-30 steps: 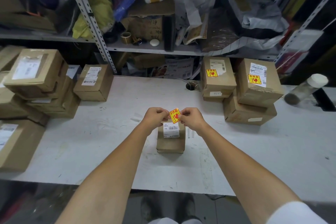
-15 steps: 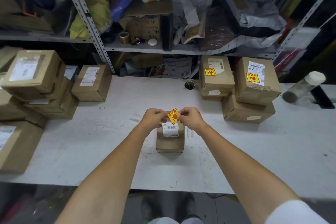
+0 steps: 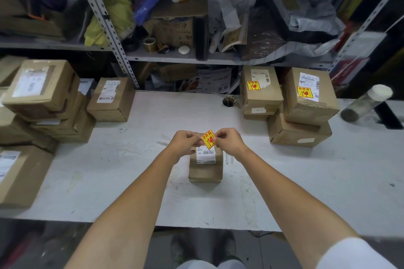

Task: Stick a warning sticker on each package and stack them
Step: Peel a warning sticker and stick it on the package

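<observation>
A yellow warning sticker (image 3: 208,139) with a red mark is held tilted between both hands. My left hand (image 3: 185,142) pinches its left edge and my right hand (image 3: 229,141) pinches its right edge. Right below them a small brown package (image 3: 205,168) with a white barcode label lies on the white table (image 3: 284,181); its far end is hidden by my hands. At the back right stands a stack of brown packages, and the two upper ones (image 3: 260,88) (image 3: 309,96) carry yellow warning stickers.
Several brown packages (image 3: 41,102) without warning stickers are piled at the left. A single box (image 3: 111,99) sits beside a shelf post. A clear cylinder with a white cap (image 3: 367,102) lies at the far right. Cluttered metal shelves (image 3: 175,57) rise behind the table.
My hands keep pinching the sticker above the small package; they barely moved. The view has shifted slightly.
</observation>
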